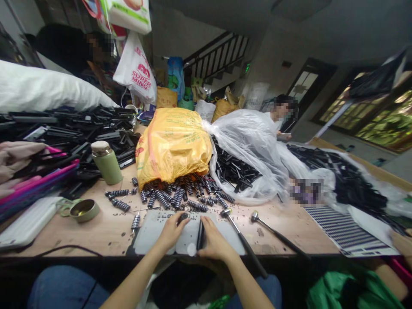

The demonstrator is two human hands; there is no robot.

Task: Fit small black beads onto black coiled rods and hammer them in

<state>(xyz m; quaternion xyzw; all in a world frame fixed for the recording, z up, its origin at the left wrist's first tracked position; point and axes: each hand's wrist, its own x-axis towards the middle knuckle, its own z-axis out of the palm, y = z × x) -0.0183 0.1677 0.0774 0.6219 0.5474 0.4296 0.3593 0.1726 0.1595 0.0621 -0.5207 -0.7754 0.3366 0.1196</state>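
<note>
My left hand [172, 232] is closed round a short black cylindrical piece [183, 217] above a pale grey plate [151, 238] at the table's front edge. On the plate's right half, my right hand [213, 240] grips a long black plastic piece [201, 234], standing on edge between thumb and fingers. A small round whitish disc [192, 249] shows between the hands. Just beyond the plate lies a heap of black cylinders with pale bands [177, 197]. To the right rest a hammer [241, 236] and a second hammer [277, 234], both with dark handles.
A yellow sack [174, 141] and a clear plastic bag [251, 146] of black parts stand behind. At left are a green flask [106, 163], a green cup [84, 210] and piled black parts [71, 128]. A striped sheet [341, 227] lies right; another person's arm [401, 244] is beside it.
</note>
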